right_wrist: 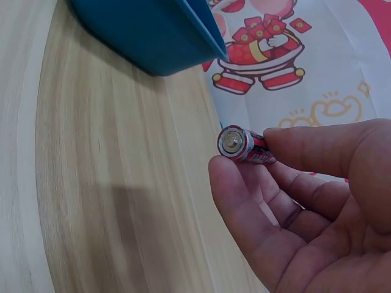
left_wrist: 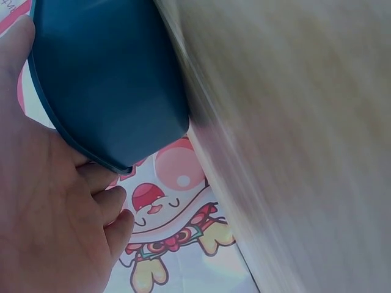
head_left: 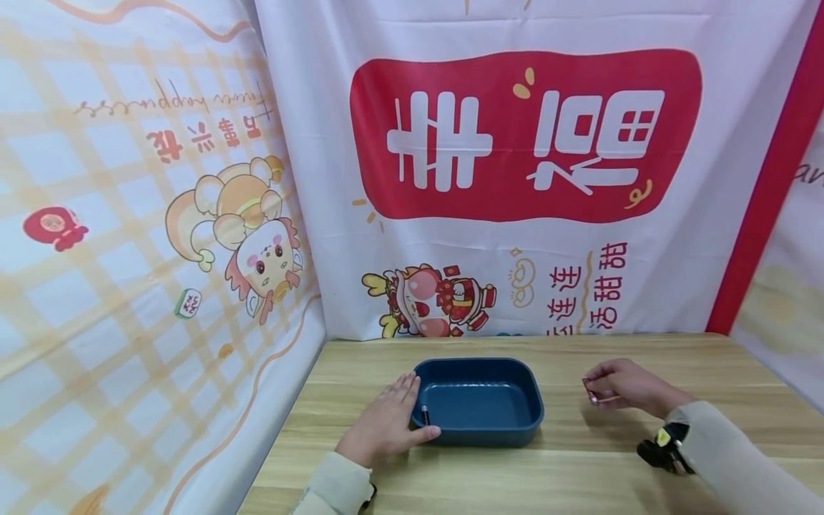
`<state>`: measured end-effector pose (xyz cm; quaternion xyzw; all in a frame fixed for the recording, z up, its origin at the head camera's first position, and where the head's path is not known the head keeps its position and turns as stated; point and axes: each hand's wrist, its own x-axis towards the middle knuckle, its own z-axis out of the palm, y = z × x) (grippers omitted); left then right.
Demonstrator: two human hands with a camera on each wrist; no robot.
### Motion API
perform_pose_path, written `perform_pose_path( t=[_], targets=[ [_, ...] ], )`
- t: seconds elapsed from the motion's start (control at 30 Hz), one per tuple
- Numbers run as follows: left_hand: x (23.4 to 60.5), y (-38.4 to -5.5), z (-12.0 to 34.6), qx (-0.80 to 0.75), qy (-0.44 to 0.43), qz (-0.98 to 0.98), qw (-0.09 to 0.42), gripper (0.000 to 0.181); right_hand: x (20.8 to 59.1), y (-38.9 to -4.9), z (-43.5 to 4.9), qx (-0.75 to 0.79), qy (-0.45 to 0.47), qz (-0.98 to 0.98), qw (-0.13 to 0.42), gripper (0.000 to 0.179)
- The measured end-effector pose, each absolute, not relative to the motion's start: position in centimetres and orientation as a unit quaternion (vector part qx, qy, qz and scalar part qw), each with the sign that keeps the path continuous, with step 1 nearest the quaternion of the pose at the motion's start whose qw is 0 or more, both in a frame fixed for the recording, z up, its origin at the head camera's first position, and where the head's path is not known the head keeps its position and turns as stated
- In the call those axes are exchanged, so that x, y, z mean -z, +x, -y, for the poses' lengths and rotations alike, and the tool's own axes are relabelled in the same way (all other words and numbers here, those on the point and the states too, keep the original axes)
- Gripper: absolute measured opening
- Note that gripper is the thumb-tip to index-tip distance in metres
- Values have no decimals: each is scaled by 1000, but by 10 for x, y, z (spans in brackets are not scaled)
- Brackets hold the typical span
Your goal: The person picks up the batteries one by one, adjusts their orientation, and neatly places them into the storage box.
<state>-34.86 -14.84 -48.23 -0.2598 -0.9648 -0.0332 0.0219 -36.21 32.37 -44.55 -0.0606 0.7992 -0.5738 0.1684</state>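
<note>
A dark blue rectangular plastic basin (head_left: 476, 435) stands on the wooden table. My left hand (head_left: 386, 418) holds its left end, fingers at the left rim and thumb over the front rim. In the left wrist view, the fingertips of this hand (left_wrist: 58, 201) are partly hidden behind the basin's rim (left_wrist: 79, 148). Inside the basin, near the left wall, lies a small black cylinder with a silver end (head_left: 425, 415), like a battery. Right of the basin, my right hand (head_left: 627, 386) pinches a red and silver battery (right_wrist: 244, 145) between thumb and fingertips, its button end showing.
The wooden table (head_left: 695, 365) reaches back to a printed white cloth (head_left: 322, 179) with a red panel. Another printed cloth (head_left: 129, 250) hangs along the left side. A black strap device (head_left: 669, 449) sits at the right wrist.
</note>
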Motion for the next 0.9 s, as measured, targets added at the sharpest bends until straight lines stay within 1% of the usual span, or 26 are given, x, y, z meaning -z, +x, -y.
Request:
perform_pose_path(
  t=[0.13,0.43,0.9],
  targets=[
    [482,-351,148,30,-260,965,22,105,443,-364,-316,573,-57,-800,169,23],
    [480,-350,147,32,-251,967,23,109,439,-371,-294,572,-82,-796,180,22],
    [479,-350,147,17,-246,968,37,107,431,-381,-257,568,-102,-795,186,23]
  ],
)
